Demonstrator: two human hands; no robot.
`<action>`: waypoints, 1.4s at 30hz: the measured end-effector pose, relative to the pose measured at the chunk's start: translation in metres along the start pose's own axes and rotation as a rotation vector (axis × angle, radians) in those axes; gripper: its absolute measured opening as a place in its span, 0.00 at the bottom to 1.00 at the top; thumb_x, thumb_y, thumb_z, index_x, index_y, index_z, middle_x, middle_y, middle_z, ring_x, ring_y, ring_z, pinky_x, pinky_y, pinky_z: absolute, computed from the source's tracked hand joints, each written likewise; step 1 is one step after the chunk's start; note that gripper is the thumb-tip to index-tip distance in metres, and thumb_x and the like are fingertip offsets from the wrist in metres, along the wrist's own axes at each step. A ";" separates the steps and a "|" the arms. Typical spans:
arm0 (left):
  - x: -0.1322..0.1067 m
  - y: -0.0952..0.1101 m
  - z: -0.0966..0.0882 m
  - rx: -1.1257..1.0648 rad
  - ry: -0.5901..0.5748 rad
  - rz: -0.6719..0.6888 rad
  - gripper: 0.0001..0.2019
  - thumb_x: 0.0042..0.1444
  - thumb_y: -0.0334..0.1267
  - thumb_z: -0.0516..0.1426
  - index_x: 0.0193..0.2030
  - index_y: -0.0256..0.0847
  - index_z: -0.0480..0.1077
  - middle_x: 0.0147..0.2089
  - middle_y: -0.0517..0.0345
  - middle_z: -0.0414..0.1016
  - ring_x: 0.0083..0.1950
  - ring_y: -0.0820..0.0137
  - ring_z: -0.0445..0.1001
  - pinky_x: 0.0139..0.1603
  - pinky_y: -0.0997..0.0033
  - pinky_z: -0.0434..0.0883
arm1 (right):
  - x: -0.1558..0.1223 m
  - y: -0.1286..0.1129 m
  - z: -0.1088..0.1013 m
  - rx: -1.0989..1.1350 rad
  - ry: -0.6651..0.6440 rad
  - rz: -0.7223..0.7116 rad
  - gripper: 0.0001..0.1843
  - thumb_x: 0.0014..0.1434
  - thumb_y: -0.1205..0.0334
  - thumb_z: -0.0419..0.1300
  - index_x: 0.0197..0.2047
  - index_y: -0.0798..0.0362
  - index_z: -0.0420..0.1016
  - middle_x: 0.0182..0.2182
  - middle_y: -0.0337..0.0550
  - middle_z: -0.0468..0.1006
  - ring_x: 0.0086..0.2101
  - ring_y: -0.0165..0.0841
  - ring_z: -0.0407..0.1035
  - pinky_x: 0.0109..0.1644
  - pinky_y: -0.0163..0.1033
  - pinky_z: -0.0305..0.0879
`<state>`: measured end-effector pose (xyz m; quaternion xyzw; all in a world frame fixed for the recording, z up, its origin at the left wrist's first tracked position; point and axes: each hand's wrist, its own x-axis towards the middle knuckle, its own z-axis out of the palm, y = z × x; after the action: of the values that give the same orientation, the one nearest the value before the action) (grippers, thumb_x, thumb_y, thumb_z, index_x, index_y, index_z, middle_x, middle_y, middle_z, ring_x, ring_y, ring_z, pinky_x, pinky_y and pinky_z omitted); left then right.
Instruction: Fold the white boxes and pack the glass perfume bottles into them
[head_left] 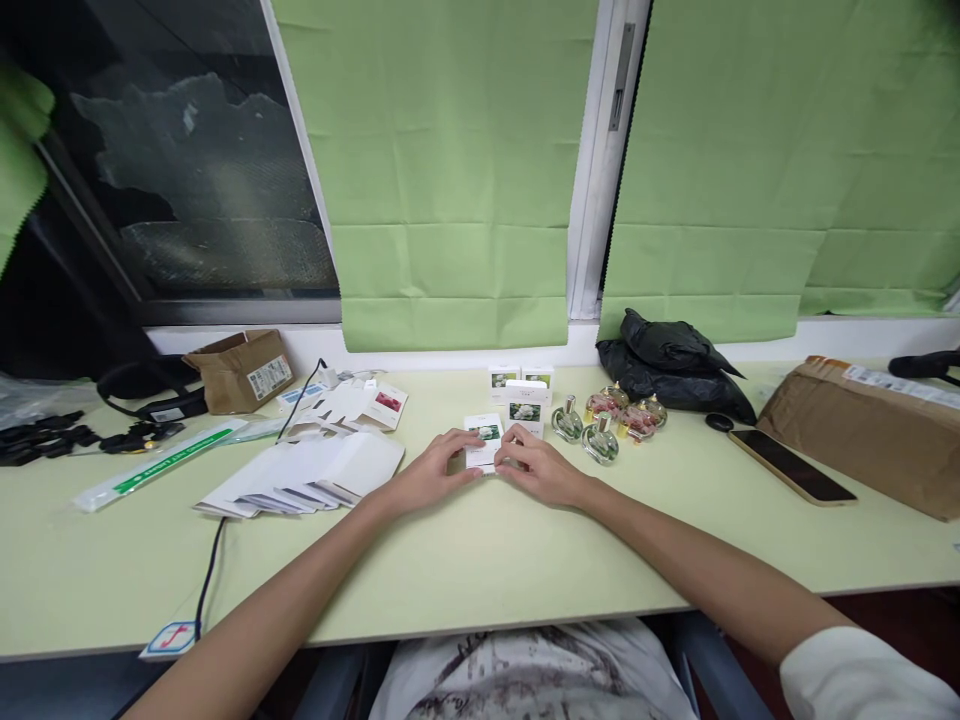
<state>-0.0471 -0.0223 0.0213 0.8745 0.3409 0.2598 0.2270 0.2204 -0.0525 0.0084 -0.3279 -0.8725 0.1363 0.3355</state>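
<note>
A small white box with a flower picture (484, 440) lies on the pale green table (450, 570) in front of me. My left hand (433, 472) grips its left side with curled fingers. My right hand (538, 468) presses against its right side, fingers closed on it. Just behind stand three more white flower boxes (523, 398). To the right of my right hand are several small round glass perfume bottles (600, 438), some green and some pink.
A fan of flat white cartons (315, 470) lies to the left, with a pink-picture carton (386, 402) behind. A black cable (214, 560) runs over the front edge. A phone (791, 465), black bags (675, 370) and brown parcels (862, 430) sit right.
</note>
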 end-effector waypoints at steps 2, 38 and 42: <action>0.000 0.000 0.000 0.002 -0.007 -0.009 0.24 0.67 0.53 0.58 0.67 0.52 0.68 0.68 0.50 0.67 0.68 0.57 0.67 0.68 0.56 0.68 | 0.000 0.000 0.000 -0.007 0.000 -0.011 0.07 0.72 0.58 0.57 0.47 0.47 0.75 0.49 0.44 0.69 0.35 0.31 0.67 0.43 0.38 0.67; 0.000 -0.023 0.002 0.121 -0.019 -0.014 0.31 0.68 0.58 0.54 0.74 0.53 0.60 0.81 0.52 0.48 0.80 0.52 0.50 0.77 0.44 0.55 | 0.002 0.022 0.013 -0.126 0.014 -0.105 0.18 0.73 0.58 0.56 0.63 0.49 0.71 0.64 0.50 0.72 0.65 0.43 0.63 0.69 0.56 0.62; 0.000 -0.022 0.003 0.193 -0.013 0.000 0.28 0.71 0.57 0.50 0.74 0.52 0.62 0.80 0.53 0.50 0.79 0.54 0.53 0.76 0.49 0.58 | 0.004 0.024 0.015 -0.124 0.023 -0.103 0.17 0.73 0.58 0.55 0.62 0.48 0.72 0.64 0.51 0.72 0.63 0.42 0.65 0.68 0.55 0.64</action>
<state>-0.0563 -0.0083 0.0060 0.8940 0.3629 0.2199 0.1438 0.2198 -0.0322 -0.0113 -0.3041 -0.8912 0.0606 0.3311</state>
